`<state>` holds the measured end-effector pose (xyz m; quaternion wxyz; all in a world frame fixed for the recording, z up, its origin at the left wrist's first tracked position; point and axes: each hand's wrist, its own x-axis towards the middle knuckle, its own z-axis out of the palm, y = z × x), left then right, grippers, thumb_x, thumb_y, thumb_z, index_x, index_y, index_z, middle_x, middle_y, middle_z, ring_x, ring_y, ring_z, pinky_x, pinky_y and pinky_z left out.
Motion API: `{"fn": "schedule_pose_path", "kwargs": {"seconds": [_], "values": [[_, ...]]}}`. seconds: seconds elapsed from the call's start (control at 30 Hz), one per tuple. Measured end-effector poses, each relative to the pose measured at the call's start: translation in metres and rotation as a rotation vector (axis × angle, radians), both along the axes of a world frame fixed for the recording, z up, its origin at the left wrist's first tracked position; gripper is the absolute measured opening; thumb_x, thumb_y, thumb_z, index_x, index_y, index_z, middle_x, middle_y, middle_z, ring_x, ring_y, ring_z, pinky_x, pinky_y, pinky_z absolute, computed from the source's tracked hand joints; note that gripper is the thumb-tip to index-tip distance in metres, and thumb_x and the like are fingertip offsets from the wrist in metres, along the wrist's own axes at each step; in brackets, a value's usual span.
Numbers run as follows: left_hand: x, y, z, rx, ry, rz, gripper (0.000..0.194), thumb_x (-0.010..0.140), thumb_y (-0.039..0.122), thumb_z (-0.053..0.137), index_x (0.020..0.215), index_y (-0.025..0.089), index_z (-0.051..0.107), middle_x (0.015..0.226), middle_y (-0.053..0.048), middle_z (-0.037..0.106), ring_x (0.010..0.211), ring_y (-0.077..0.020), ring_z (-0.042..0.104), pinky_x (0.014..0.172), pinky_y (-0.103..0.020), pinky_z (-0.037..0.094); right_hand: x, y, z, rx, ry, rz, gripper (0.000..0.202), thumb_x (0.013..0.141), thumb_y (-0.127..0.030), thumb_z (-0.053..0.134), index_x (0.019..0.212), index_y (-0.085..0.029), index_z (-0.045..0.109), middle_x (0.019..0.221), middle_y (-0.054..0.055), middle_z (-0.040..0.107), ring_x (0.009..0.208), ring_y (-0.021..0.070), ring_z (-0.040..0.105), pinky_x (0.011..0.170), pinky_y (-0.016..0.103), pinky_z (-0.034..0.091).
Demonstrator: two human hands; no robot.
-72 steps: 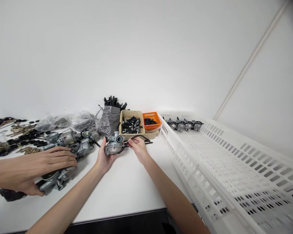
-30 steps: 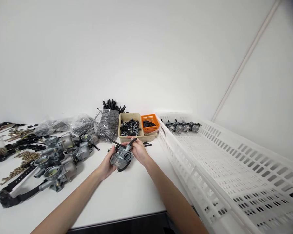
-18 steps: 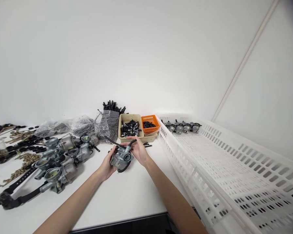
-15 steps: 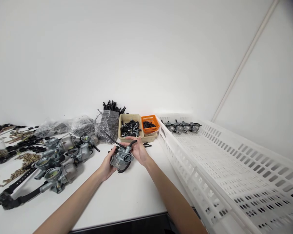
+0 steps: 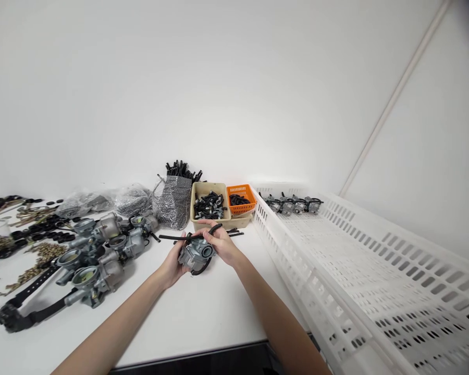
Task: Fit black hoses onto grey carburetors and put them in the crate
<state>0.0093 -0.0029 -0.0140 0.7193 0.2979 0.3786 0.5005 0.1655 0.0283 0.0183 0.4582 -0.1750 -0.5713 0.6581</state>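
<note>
A grey metal carburetor point(image 5: 196, 253) is held above the white table in front of me. My left hand point(image 5: 173, 269) is closed around its left side and underside. On its upper right, my right hand point(image 5: 220, 244) pinches a black rubber hose point(image 5: 175, 237) that runs out level to the left across the carburetor's top. A short black hose end pokes up above the right fingers, and another black hose point(image 5: 203, 268) curves below the body. Whether the upper pieces are one hose or two I cannot tell.
Several carburetors point(image 5: 86, 278) stand on the left, beside a black strap point(image 5: 49, 312) and brass fittings point(image 5: 42, 255). Behind are a bubble-wrap bag of hoses point(image 5: 172, 200), a beige bin point(image 5: 195, 208) and an orange basket point(image 5: 242, 209). A long white crate point(image 5: 316, 291) on the right holds several carburetors point(image 5: 293, 204).
The long black hose has swung from slanting up to the left to lying level. The right fingers have shifted on the hose; the left hand keeps its hold on the carburetor.
</note>
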Motion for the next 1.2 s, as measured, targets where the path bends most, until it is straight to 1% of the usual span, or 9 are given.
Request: {"fn": "schedule_pose_path", "kwargs": {"seconds": [0.13,0.33,0.57,0.63,0.73,0.8,0.97,1.07,1.2], "values": [[-0.001,-0.001,-0.002,0.059,0.021,-0.016,0.034,0.082,0.044,0.059,0.102,0.016,0.062,0.08,-0.005,0.069,0.058,-0.0143,0.062,0.047,-0.022,0.049,0.001,-0.001,0.002,0.011,-0.02,-0.004,0.044,0.077,-0.04,0.07,0.114,-0.021,0.055,0.082,0.001,0.069,0.081,0.0164,0.063,0.076,0.028,0.047],[-0.002,-0.006,0.0,0.107,0.056,-0.058,0.042,0.072,0.034,0.072,0.109,0.018,0.06,0.094,-0.006,0.069,0.071,-0.0163,0.065,0.054,-0.023,0.051,0.001,0.0,0.001,0.022,-0.028,-0.047,0.044,0.076,-0.044,0.068,0.112,-0.022,0.055,0.076,0.0,0.069,0.077,0.0176,0.063,0.075,0.03,0.047],[0.001,-0.004,-0.003,0.175,0.108,-0.006,0.053,0.069,0.035,0.075,0.115,0.02,0.054,0.096,-0.007,0.069,0.075,-0.0183,0.067,0.062,-0.028,0.054,-0.002,0.005,-0.001,0.008,0.003,-0.292,0.043,0.07,-0.043,0.072,0.104,-0.02,0.059,0.091,0.004,0.069,0.086,0.0194,0.063,0.079,0.031,0.048],[0.001,-0.004,-0.002,0.236,0.13,0.051,0.06,0.069,0.037,0.075,0.122,0.022,0.05,0.101,-0.007,0.067,0.077,-0.0188,0.067,0.064,-0.028,0.055,0.0,0.01,-0.002,0.006,0.021,-0.465,0.038,0.069,-0.043,0.072,0.099,-0.021,0.061,0.093,0.004,0.067,0.085,0.0178,0.061,0.077,0.029,0.047],[-0.001,-0.001,0.001,0.332,0.211,0.216,0.069,0.069,0.041,0.075,0.13,0.028,0.044,0.109,-0.006,0.064,0.079,-0.0186,0.067,0.067,-0.029,0.054,0.003,0.016,-0.003,0.009,-0.011,-0.668,0.03,0.071,-0.046,0.069,0.085,-0.02,0.06,0.078,0.001,0.063,0.072,0.0148,0.057,0.067,0.026,0.045],[-0.004,0.002,0.002,0.398,0.315,0.379,0.071,0.068,0.043,0.075,0.13,0.03,0.043,0.113,-0.006,0.061,0.086,-0.0192,0.065,0.071,-0.029,0.054,0.002,0.015,-0.004,0.052,-0.081,-0.652,0.029,0.072,-0.048,0.067,0.076,-0.02,0.059,0.067,-0.001,0.059,0.062,0.0128,0.052,0.06,0.025,0.042],[-0.011,0.008,0.002,0.526,0.53,0.706,0.069,0.071,0.044,0.072,0.131,0.029,0.041,0.12,-0.007,0.055,0.105,-0.0201,0.056,0.087,-0.029,0.047,-0.015,0.001,-0.015,0.28,-0.407,-0.395,0.027,0.071,-0.045,0.07,0.075,-0.018,0.066,0.063,-0.002,0.057,0.052,0.0094,0.044,0.053,0.024,0.037],[-0.012,0.008,0.002,0.576,0.59,0.795,0.068,0.071,0.043,0.072,0.13,0.028,0.042,0.128,-0.007,0.05,0.109,-0.0203,0.054,0.094,-0.029,0.043,-0.023,-0.004,-0.021,0.416,-0.539,-0.4,0.019,0.072,-0.037,0.072,0.079,-0.019,0.071,0.074,0.0,0.061,0.053,0.0092,0.044,0.054,0.025,0.039],[-0.01,0.007,0.003,0.577,0.591,0.762,0.069,0.072,0.042,0.071,0.132,0.028,0.04,0.124,-0.008,0.052,0.107,-0.0204,0.055,0.092,-0.029,0.043,-0.021,-0.003,-0.023,0.525,-0.541,-0.496,0.009,0.079,-0.023,0.063,0.084,-0.02,0.07,0.084,0.003,0.057,0.06,0.0121,0.05,0.062,0.028,0.044]]}}
